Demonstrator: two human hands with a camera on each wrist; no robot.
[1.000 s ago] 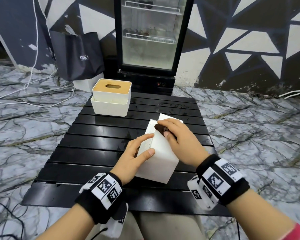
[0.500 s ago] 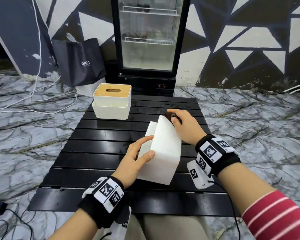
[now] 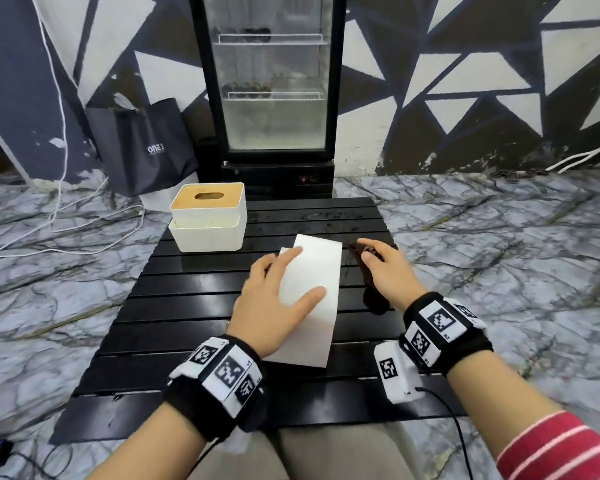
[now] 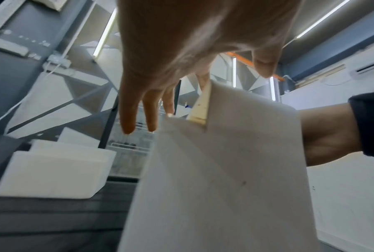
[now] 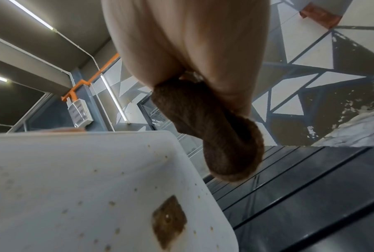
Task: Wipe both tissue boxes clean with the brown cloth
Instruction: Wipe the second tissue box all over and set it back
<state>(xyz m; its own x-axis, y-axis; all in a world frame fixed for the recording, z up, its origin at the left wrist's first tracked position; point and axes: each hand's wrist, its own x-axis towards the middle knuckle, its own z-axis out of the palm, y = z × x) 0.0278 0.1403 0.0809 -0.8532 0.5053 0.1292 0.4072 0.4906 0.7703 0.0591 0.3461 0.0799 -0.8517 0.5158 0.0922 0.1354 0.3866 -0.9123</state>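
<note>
A white tissue box (image 3: 317, 271) lies tipped on its side at the table's middle, a broad plain face up. My left hand (image 3: 274, 296) rests on it, thumb and forefinger straight on the upper face, the other fingers (image 4: 138, 110) hanging straight past its left side. Just right of the box, my right hand (image 3: 385, 271) grips the bunched brown cloth (image 3: 371, 289), which hangs clear of the box. In the right wrist view the cloth (image 5: 214, 133) is beside a box face (image 5: 84, 187) with brown specks and a brown patch. A second white box (image 3: 208, 220) with a wooden lid stands at the back left.
Everything sits on a black slatted table (image 3: 187, 306) on a marble floor. Behind it stand a glass-door fridge (image 3: 274, 91) and a black bag (image 3: 146, 147). White cables (image 3: 49, 230) lie on the floor to the left.
My right hand has carried the cloth off the box's far top edge to its right side. The box has tipped further over, and my left hand has slid onto its upper face.
</note>
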